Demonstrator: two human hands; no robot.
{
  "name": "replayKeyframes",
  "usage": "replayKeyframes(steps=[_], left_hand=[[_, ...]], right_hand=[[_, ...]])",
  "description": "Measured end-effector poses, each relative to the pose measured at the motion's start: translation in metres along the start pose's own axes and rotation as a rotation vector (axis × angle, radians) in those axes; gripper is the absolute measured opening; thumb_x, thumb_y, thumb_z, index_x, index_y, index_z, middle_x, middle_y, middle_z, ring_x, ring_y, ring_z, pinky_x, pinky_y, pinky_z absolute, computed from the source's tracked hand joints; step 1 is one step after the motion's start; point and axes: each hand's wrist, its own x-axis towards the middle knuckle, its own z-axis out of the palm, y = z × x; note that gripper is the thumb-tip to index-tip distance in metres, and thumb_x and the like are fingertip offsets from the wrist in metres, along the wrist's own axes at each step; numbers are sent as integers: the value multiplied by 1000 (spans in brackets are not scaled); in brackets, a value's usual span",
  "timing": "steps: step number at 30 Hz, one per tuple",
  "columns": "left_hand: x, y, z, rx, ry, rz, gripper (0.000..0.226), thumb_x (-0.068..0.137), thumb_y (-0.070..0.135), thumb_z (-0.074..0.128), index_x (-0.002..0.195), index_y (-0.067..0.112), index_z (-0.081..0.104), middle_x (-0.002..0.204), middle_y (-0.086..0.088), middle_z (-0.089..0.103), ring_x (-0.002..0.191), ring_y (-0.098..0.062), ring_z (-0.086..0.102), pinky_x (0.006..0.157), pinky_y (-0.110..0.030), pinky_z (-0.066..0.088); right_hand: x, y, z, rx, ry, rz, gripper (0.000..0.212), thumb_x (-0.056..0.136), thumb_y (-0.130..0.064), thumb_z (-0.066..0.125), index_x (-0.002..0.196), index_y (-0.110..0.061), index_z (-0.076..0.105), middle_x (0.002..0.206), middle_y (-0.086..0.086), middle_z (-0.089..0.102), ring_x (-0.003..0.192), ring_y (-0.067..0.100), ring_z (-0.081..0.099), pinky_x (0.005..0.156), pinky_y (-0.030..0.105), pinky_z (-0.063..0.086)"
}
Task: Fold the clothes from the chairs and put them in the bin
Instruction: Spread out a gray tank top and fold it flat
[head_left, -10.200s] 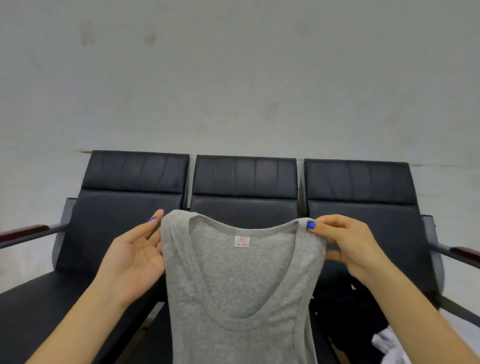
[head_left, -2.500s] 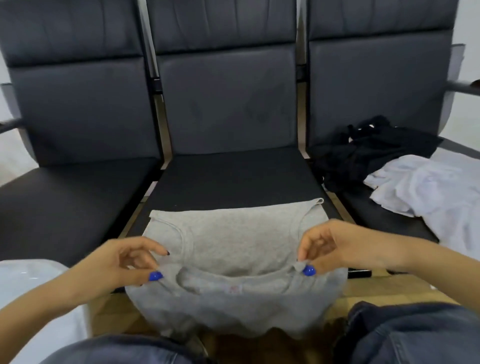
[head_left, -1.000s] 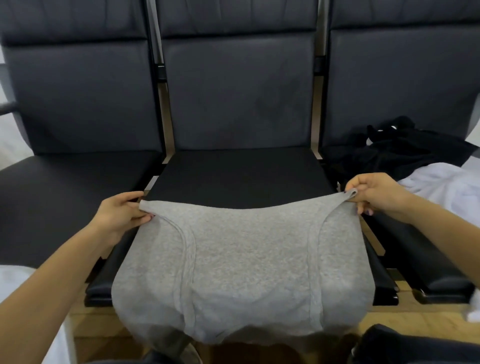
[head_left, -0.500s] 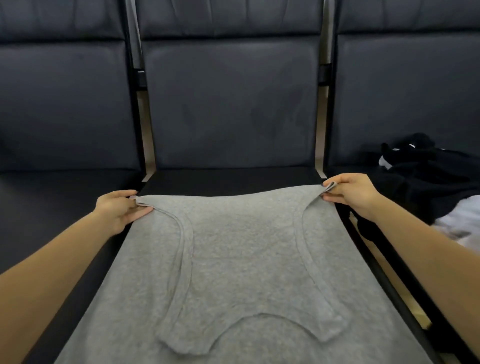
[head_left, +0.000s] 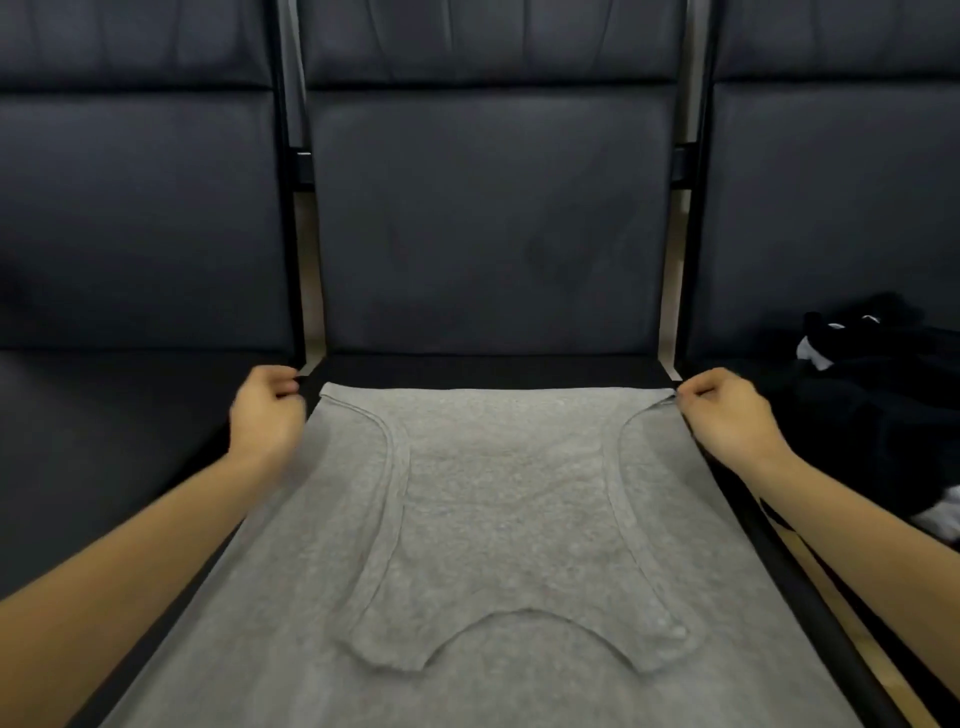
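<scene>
A grey tank top (head_left: 498, 499) lies flat on the middle chair's seat (head_left: 483, 371), folded over, with its neckline and straps facing me. My right hand (head_left: 727, 415) pinches the fabric's far right corner at the seat's edge. Blurred and with curled fingers, my left hand (head_left: 267, 415) sits at the far left corner. That corner lies flat just right of the fingertips, and I cannot tell whether the hand holds the edge. The bin is out of view.
A black garment pile (head_left: 872, 395) sits on the right chair, with a bit of white cloth (head_left: 943, 514) at its near side. The left chair seat (head_left: 104, 441) is bare. Dark backrests (head_left: 488, 218) rise just behind the seats.
Both hands carried the tank top's far edge toward the backrest and laid it flat. The left corner now lies beside the left hand instead of in it.
</scene>
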Motion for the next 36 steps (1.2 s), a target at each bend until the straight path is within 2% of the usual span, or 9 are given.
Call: replayKeyframes(steps=[3, 5, 8, 10, 14, 17, 23, 31, 36], left_hand=[[-71, 13, -20, 243, -310, 165, 10, 94, 16, 53, 88, 11, 60, 87, -5, 65, 74, -22, 59, 72, -34, 47], [-111, 27, -36, 596, -577, 168, 34, 96, 43, 49, 83, 13, 57, 78, -2, 60, 65, -14, 51, 59, -26, 42], [-152, 48, -52, 1040, -852, 53, 61, 91, 67, 38, 111, 11, 54, 90, 1, 49, 66, -8, 43, 47, -16, 28], [-161, 54, -54, 1106, -927, 48, 63, 90, 67, 40, 115, 11, 52, 94, 0, 47, 73, -12, 46, 45, -17, 27], [-155, 45, -51, 890, -866, 20, 40, 95, 47, 52, 77, 12, 43, 76, -1, 48, 70, -19, 53, 47, -19, 39], [-155, 43, -55, 403, -824, -227, 26, 97, 23, 54, 77, 10, 44, 69, -8, 53, 49, -18, 55, 42, -27, 50], [-147, 36, -81, -295, -567, -404, 23, 87, 2, 66, 81, 8, 45, 64, -16, 62, 48, -23, 63, 47, -33, 57], [-153, 17, -96, -310, -579, -458, 30, 81, -4, 70, 104, 4, 51, 68, -12, 64, 48, -19, 63, 52, -35, 60], [-156, 16, -91, -309, -630, -465, 45, 78, -12, 69, 116, 3, 50, 95, -21, 66, 78, -28, 67, 61, -36, 61]], right_hand=[[-57, -21, -20, -345, -394, 12, 38, 91, -44, 50, 77, -11, 64, 66, 2, 68, 60, 22, 65, 58, 30, 53], [-90, -29, -28, -555, -588, 55, 51, 88, -54, 48, 65, -10, 61, 45, -3, 60, 42, 14, 56, 45, 21, 42], [-120, -35, -33, -601, -672, 52, 52, 87, -55, 54, 58, -13, 52, 30, -7, 47, 33, 9, 45, 42, 18, 36], [-125, -36, -29, -507, -683, 83, 49, 86, -47, 61, 54, -13, 49, 30, -7, 43, 37, 10, 42, 43, 19, 33], [-134, -46, -28, -343, -711, 153, 37, 84, -30, 67, 60, -11, 48, 51, 2, 45, 45, 13, 39, 43, 21, 28], [-136, -54, -31, -182, -723, 246, 25, 88, -20, 63, 71, -9, 48, 43, 0, 45, 34, 10, 37, 37, 16, 24], [-138, -56, -36, 214, -676, 319, 19, 87, -20, 69, 80, -13, 53, 64, 2, 50, 41, 7, 47, 42, 19, 31], [-159, -46, -35, 264, -831, 428, 13, 86, -17, 70, 94, -11, 62, 80, 4, 69, 51, 9, 58, 46, 20, 40], [-158, -40, -32, 175, -842, 434, 13, 88, -18, 67, 98, -10, 62, 78, 4, 69, 46, 8, 55, 44, 19, 39]])
